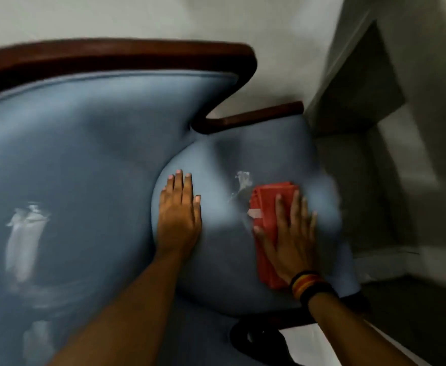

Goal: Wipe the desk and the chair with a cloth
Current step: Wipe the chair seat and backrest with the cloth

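Observation:
A chair with blue upholstery and a dark wooden frame (126, 52) fills most of the view. Its padded backrest (71, 154) spreads across the left, and its blue seat cushion (227, 247) lies in the middle. My left hand (180, 215) rests flat on the left part of the seat, fingers together, holding nothing. My right hand (289, 233) presses flat on a folded red cloth (266, 207) on the right part of the seat. White worn patches show on the backrest and on the seat just left of the cloth. The desk is not in view.
A pale wall (163, 14) rises behind the chair. To the right stands a grey stepped surface (361, 96) close to the chair's wooden armrest (256, 117). Light floor (311, 344) shows below the seat at the bottom right. The picture is blurred by motion.

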Tool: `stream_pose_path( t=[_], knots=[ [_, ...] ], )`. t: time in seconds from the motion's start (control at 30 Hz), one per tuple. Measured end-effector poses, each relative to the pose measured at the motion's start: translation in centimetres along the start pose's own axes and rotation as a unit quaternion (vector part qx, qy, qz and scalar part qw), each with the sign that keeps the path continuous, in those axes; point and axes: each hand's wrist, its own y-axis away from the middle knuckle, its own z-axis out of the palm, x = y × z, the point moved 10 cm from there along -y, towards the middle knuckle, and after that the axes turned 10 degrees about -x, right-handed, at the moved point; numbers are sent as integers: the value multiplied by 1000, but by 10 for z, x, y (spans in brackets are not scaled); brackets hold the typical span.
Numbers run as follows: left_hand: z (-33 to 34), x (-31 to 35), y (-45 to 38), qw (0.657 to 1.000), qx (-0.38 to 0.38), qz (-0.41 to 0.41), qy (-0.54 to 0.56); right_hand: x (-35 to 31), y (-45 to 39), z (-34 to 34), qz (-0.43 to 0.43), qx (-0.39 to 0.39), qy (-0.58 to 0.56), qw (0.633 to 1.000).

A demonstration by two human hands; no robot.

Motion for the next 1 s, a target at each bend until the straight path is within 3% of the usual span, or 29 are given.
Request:
stream_pose_path(
  t=[0.17, 0.27, 0.37, 0.5, 0.57, 0.67, 0.77, 0.83, 0.9, 1.0],
  knots=[
    [4, -5, 1, 1000, 16, 13, -2, -41, -102, -17, -34, 54, 42, 997],
    [5, -7, 2, 999, 22, 23, 2, -91, -129, -11, -74, 42, 58, 995],
    [3, -14, 1, 999, 30, 20, 38, -123, -66, 25, -176, -8, 77, 981],
    [1, -17, 3, 998, 27, 2, 49, -73, 47, 63, -251, -64, 137, 956],
    [2, -17, 4, 998, 22, -7, 54, -19, 49, 49, -212, -58, 158, 963],
    [4, -18, 4, 998, 21, -18, 58, 46, -8, 0, -43, -24, 120, 992],
    [2, -16, 5, 998, 33, -10, 58, 34, -98, -39, 42, 31, 59, 997],
    [2, -16, 4, 997, 41, -9, 59, -8, -154, -45, 51, 57, 24, 997],
    [2, -17, 3, 997, 46, -5, 61, -72, -172, -33, -17, 66, 49, 996],
    [4, -20, 4, 996, 36, 3, 77, -145, -115, 12, -190, 16, 79, 978]
  ],
)
